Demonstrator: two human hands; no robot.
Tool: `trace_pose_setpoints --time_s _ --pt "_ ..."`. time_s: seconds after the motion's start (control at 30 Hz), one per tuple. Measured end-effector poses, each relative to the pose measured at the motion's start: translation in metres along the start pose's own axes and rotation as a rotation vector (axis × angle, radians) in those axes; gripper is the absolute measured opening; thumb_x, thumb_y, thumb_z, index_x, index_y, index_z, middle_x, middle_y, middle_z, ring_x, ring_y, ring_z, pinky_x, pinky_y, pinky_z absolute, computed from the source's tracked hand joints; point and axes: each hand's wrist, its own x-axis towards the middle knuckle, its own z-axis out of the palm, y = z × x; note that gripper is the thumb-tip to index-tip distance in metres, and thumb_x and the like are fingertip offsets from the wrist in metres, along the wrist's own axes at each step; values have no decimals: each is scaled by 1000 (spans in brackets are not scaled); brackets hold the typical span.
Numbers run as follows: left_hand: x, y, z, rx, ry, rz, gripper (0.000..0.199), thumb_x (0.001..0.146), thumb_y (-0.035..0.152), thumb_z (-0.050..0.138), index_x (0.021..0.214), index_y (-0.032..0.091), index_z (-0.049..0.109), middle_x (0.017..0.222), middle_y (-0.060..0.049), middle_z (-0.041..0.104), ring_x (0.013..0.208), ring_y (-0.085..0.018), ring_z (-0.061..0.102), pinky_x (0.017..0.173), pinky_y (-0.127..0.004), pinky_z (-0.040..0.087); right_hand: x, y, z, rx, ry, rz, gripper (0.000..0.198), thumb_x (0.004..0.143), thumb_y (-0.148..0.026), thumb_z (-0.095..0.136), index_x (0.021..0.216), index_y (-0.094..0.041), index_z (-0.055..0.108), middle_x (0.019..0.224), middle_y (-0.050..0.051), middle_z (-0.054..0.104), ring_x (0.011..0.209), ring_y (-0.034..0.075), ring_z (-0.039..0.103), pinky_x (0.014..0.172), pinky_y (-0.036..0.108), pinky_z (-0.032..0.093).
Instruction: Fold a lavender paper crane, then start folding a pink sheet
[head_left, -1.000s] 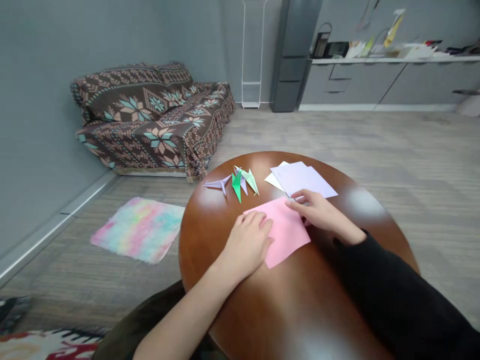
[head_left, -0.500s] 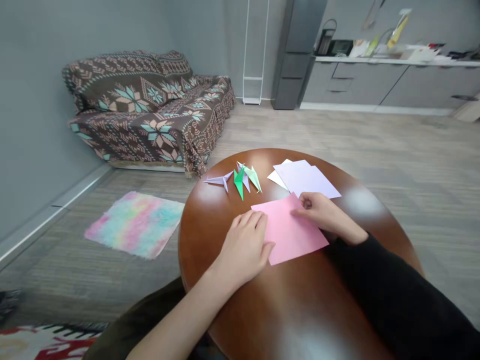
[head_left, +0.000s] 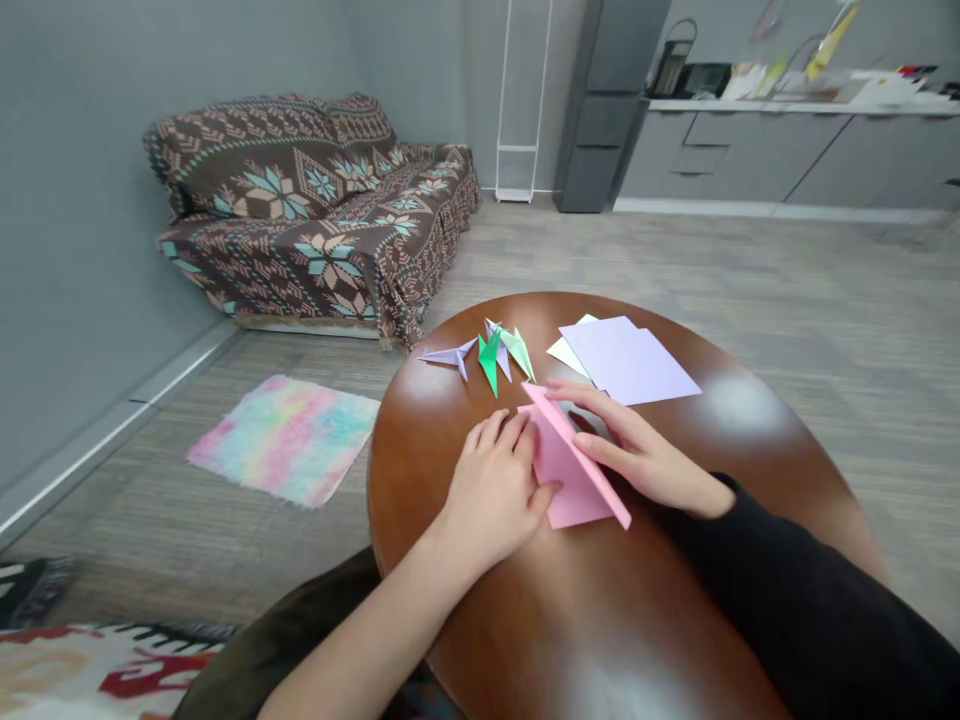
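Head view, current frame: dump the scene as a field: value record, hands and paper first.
left hand: resting on the left part of the pink paper
right hand: thumb and fingers against the paper's raised right side
pink paper state: bent over, right side standing up at a slant, not creased flat
folded pieces: green, pale green and lilac, beyond the left hand
loose sheets: lilac sheets over a whitish sheet
surface: round brown table
background: patterned sofa, multicoloured rug

pink paper [head_left: 564, 465] partly under left hand [head_left: 495, 485], sleeve [head_left: 802, 600] cropped; counter items [head_left: 889, 90] blurred
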Motion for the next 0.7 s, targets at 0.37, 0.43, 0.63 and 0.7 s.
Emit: trace_pose_setpoints --time_s 0.37,0.43,0.63,0.7 --pt "-2 -10 0 -12 22 -7 57 97 36 58 149 15 49 156 -17 52 148 -36 42 122 -54 36 1 25 14 -353 -62 -73 63 105 -48 51 163 -25 40 173 12 29 161 33 26 129 57 26" --pt "-2 -14 1 -32 20 -7 58 97 35 59 150 16 47 157 -15 52 148 -35 41 123 -54 36 2 29 16 -364 -46 -83 64 105 -46 52 163 -22 39 170 14 36 159 32 30 129 57 27" --pt "-1 -17 3 -61 31 -34 63 94 36 63 150 12 46 156 -15 54 149 -34 41 124 -52 34 4 31 20 -401 -25 -93 62 104 -42 53 160 -19 42 167 18 41 158 33 33 127 60 29" --pt "-1 -16 3 -65 31 -35 60 95 36 63 149 14 48 156 -15 54 149 -34 41 124 -53 35 4 31 21 -418 -29 -93 60 105 -41 52 161 -20 42 168 18 39 159 33 31 127 61 28"
